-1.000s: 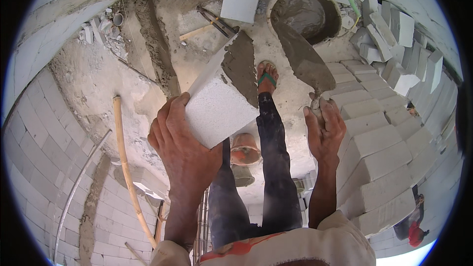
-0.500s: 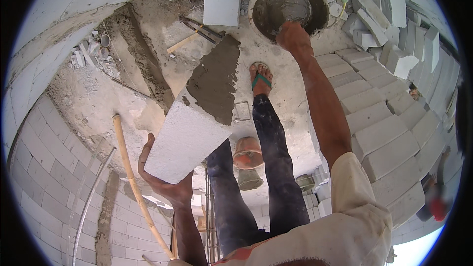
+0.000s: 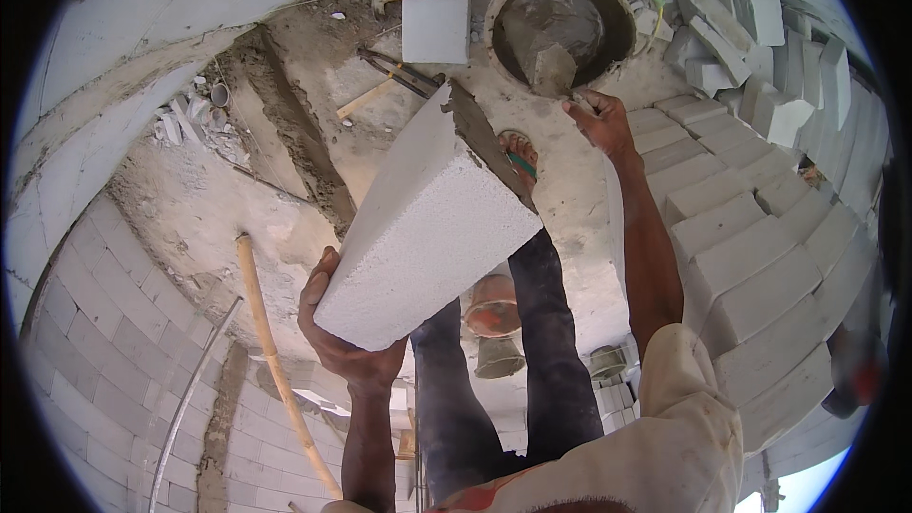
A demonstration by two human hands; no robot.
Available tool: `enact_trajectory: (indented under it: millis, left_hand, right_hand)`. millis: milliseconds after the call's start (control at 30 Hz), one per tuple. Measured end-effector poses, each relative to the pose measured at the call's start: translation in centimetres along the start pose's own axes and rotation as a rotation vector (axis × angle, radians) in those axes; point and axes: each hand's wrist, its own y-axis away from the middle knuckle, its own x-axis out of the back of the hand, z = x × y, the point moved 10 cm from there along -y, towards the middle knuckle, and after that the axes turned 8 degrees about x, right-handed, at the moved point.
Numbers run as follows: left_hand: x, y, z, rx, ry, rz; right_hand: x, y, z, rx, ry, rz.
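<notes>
White block (image 3: 432,237) | near end in left grip (image 3: 353,353) | far end beyond

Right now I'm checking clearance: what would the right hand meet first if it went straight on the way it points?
Beyond the trowel it holds, the right hand would probably meet the near rim of the mortar tub; depth is unclear, so it might pass over.

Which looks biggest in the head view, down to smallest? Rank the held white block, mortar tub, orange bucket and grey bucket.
Largest to smallest, as they look:
1. held white block, probably enlarged by its nearness
2. mortar tub
3. orange bucket
4. grey bucket
</notes>
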Motion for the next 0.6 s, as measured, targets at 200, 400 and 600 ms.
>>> enact_trajectory:
  millis: [200, 400, 600]
  left_hand:
    - [-1.7, -1.6, 1.0, -0.015, 0.109, -0.060]
    - [-4.8, -4.5, 6.7, -0.104, 0.085, -0.068]
    - [-7.4, -4.8, 10.6, -0.258, 0.140, -0.025]
  right_hand:
    - [4.8, 11.4, -8.4, 0.120, -0.057, 0.178]
    - [11.4, 24.2, -23.5, 0.651, 0.305, 0.420]
    - [11.0, 26.2, -30.7, 0.653, 0.843, 0.598]
